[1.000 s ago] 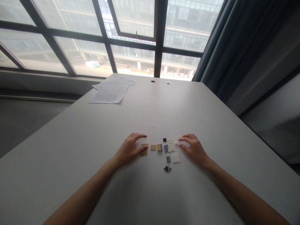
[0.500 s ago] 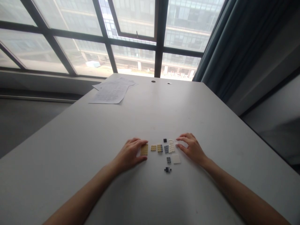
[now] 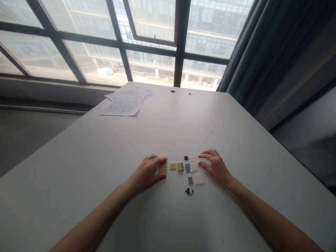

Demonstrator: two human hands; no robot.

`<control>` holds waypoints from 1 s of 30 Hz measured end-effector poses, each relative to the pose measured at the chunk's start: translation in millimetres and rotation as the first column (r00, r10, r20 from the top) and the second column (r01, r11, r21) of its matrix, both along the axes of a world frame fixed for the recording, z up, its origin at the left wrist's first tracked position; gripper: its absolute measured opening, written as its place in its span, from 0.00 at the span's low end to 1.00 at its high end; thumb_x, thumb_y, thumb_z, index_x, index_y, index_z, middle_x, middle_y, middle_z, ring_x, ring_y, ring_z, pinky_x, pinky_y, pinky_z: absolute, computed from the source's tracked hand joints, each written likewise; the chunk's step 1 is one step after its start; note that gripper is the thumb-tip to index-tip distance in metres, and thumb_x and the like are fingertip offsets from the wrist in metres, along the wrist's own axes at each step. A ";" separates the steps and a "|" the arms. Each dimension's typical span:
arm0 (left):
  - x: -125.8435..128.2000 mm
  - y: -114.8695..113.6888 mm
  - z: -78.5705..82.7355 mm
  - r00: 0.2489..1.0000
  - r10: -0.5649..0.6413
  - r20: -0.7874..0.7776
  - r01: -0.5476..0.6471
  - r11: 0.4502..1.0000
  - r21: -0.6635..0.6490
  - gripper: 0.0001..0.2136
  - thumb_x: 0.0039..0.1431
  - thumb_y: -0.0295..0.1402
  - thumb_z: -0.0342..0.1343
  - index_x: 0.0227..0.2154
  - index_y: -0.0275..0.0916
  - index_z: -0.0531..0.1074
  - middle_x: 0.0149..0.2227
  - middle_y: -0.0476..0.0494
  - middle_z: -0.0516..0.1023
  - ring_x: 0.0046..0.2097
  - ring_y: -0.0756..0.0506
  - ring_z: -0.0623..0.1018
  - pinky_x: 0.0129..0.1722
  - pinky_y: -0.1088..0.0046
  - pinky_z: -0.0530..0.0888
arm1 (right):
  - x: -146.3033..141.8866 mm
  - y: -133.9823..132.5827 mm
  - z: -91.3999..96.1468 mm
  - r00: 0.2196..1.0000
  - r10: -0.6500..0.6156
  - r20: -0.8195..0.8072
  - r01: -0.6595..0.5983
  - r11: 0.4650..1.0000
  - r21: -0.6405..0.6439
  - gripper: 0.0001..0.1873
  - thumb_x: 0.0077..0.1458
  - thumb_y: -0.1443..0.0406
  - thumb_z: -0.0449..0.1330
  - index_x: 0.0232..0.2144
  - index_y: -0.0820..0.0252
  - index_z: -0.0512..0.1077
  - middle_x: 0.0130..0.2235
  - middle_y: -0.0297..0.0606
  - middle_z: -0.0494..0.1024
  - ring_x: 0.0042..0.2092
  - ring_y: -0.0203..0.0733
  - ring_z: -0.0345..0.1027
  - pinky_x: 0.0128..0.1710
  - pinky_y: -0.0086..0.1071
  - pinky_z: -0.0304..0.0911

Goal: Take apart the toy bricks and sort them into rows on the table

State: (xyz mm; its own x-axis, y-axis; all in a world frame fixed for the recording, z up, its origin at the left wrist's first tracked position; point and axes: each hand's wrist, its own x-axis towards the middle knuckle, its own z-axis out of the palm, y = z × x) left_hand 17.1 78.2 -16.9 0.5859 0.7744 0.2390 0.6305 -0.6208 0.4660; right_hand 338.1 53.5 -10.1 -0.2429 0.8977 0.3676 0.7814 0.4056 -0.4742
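My left hand [image 3: 150, 171] lies on the table with thumb and fingers around a tan studded building plate [image 3: 163, 168], gripping it at its near and far edges. To the right of it sit a small tan plate [image 3: 173, 166] and a tan-and-grey piece [image 3: 180, 167]. Beyond these are a dark grey plate [image 3: 187, 168] and a white studded plate [image 3: 193, 166]. My right hand [image 3: 214, 165] rests just right of the white plate, thumb and fingers apart, with nothing visible between them.
Nearer to me lie a grey brick [image 3: 190, 180], a flat white tile [image 3: 199, 179] and a black-and-grey piece [image 3: 189, 191]. A small black brick [image 3: 186, 158] sits farther off. Printed papers [image 3: 123, 105] lie at the table's far left, before the window.
The whole view has shifted slightly, so everything appears a little to the right. Both hands keep nearly the same pose beside the same pieces.
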 end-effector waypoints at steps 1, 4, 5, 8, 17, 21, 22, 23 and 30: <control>0.3 0.4 -0.9 1.000 -0.002 0.002 0.002 1.000 0.004 0.24 0.50 0.35 0.63 0.50 0.40 0.67 0.46 0.42 0.76 0.49 0.42 0.72 0.52 0.63 0.68 | 1.4 -0.1 -0.6 1.000 -0.005 -0.001 0.005 1.000 0.000 0.08 0.54 0.65 0.61 0.39 0.56 0.75 0.42 0.40 0.74 0.46 0.47 0.65 0.49 0.45 0.61; 1.4 1.2 -2.5 1.000 -0.012 0.007 0.012 1.000 0.015 0.22 0.51 0.35 0.61 0.50 0.41 0.68 0.45 0.43 0.77 0.49 0.42 0.72 0.52 0.64 0.69 | 4.5 -0.8 -2.0 1.000 -0.017 -0.005 0.017 1.000 0.003 0.08 0.54 0.64 0.61 0.39 0.56 0.75 0.41 0.40 0.74 0.46 0.47 0.65 0.49 0.45 0.61; 1.7 1.3 -2.5 1.000 -0.012 0.009 0.012 1.000 0.015 0.21 0.52 0.35 0.61 0.50 0.41 0.68 0.45 0.43 0.77 0.49 0.42 0.72 0.52 0.64 0.69 | 5.0 -1.1 -2.2 1.000 -0.018 -0.006 0.018 1.000 0.003 0.08 0.54 0.64 0.61 0.39 0.56 0.75 0.41 0.40 0.74 0.45 0.47 0.65 0.49 0.44 0.61; 2.2 1.4 -1.0 1.000 -0.003 0.009 0.003 1.000 0.010 0.20 0.53 0.35 0.60 0.49 0.41 0.69 0.45 0.43 0.77 0.49 0.43 0.73 0.51 0.65 0.70 | 5.4 -1.5 -2.2 1.000 -0.020 -0.005 0.020 1.000 0.005 0.08 0.54 0.63 0.61 0.38 0.56 0.75 0.41 0.40 0.74 0.45 0.47 0.65 0.49 0.44 0.61; 2.9 2.5 2.9 1.000 -0.002 -0.008 0.002 1.000 0.012 0.18 0.54 0.36 0.58 0.48 0.39 0.69 0.44 0.42 0.77 0.48 0.42 0.73 0.51 0.62 0.69 | 8.7 -0.6 -3.1 0.999 -0.041 -0.016 0.041 0.999 -0.011 0.08 0.55 0.63 0.61 0.38 0.55 0.75 0.41 0.40 0.74 0.45 0.47 0.65 0.48 0.45 0.62; 2.7 3.8 4.3 0.999 -0.026 -0.028 0.027 0.999 0.024 0.18 0.55 0.36 0.58 0.49 0.39 0.68 0.46 0.42 0.76 0.49 0.42 0.72 0.52 0.62 0.68 | 8.2 -1.6 -3.4 0.999 -0.027 -0.030 0.027 0.999 -0.024 0.08 0.55 0.62 0.60 0.38 0.55 0.76 0.41 0.41 0.74 0.45 0.47 0.66 0.49 0.45 0.62; 2.9 3.9 5.4 0.999 -0.035 -0.037 0.036 0.999 0.033 0.18 0.55 0.36 0.58 0.49 0.39 0.68 0.47 0.42 0.76 0.49 0.42 0.72 0.52 0.61 0.67 | 7.7 -1.7 -3.8 0.999 -0.022 -0.032 0.022 0.999 -0.024 0.08 0.55 0.62 0.60 0.38 0.55 0.76 0.41 0.40 0.74 0.46 0.47 0.66 0.49 0.45 0.62; 3.3 3.7 6.9 0.998 -0.042 -0.047 0.044 0.998 0.046 0.18 0.56 0.37 0.58 0.49 0.40 0.68 0.48 0.42 0.75 0.50 0.42 0.71 0.52 0.61 0.67 | 7.1 -1.7 -4.4 0.999 -0.021 -0.033 0.020 1.000 -0.022 0.08 0.55 0.62 0.60 0.38 0.55 0.76 0.41 0.40 0.74 0.46 0.47 0.66 0.49 0.45 0.62; 12.2 -2.7 23.4 0.959 -0.202 -0.197 0.225 0.969 0.103 0.20 0.57 0.41 0.56 0.52 0.46 0.67 0.56 0.44 0.70 0.55 0.39 0.67 0.54 0.57 0.63 | 7.0 -3.7 -11.3 0.999 -0.028 -0.041 0.028 1.000 -0.009 0.08 0.56 0.62 0.59 0.38 0.56 0.75 0.41 0.40 0.74 0.45 0.46 0.66 0.50 0.44 0.61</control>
